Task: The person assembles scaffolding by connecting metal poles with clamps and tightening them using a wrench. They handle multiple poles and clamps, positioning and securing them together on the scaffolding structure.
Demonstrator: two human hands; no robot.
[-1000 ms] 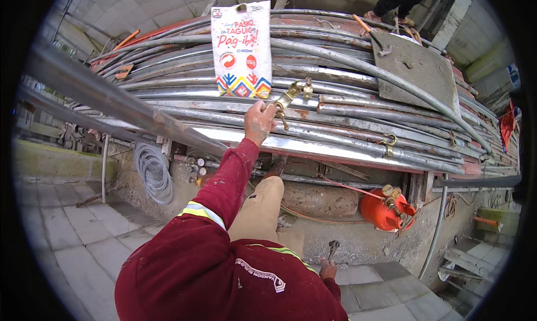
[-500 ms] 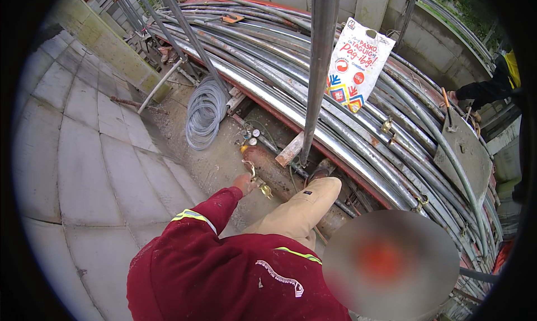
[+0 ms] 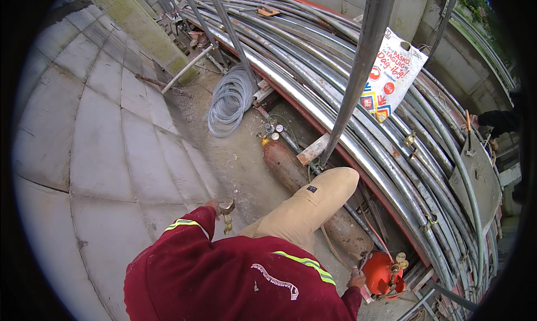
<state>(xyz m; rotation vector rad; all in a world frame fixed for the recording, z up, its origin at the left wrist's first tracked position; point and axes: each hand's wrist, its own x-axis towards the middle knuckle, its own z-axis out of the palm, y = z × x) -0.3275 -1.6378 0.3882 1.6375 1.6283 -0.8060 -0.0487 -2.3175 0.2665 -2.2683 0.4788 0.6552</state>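
My left hand [image 3: 212,207] is closed on a brass-coloured scaffold clamp [image 3: 227,217], its jaw hanging beside the fingers above the concrete floor. At the lower right my right hand [image 3: 357,277] is closed next to an orange-red round container [image 3: 384,273]. A pale pink flat piece [image 3: 366,294] shows just below its fingers, and I cannot tell whether the hand grips this or the container's edge. Brass-coloured fittings [image 3: 401,259] sit at the container's rim. Between my hands my bent leg in tan trousers [image 3: 313,200] crosses a rusty gas cylinder [image 3: 285,165].
Long steel pipes [image 3: 291,80] fill the right side, with a printed white sack [image 3: 394,77] on them. An upright pole [image 3: 358,69] stands before the pile. Pressure gauges [image 3: 275,135] and coiled clear tubing [image 3: 230,101] lie beyond the cylinder. A person's dark sleeve [image 3: 498,122] shows far right.
My left hand has drawn back leftward with the clamp, away from the cylinder. The view has shifted. My right hand and the orange-red container now show where a blurred patch was.
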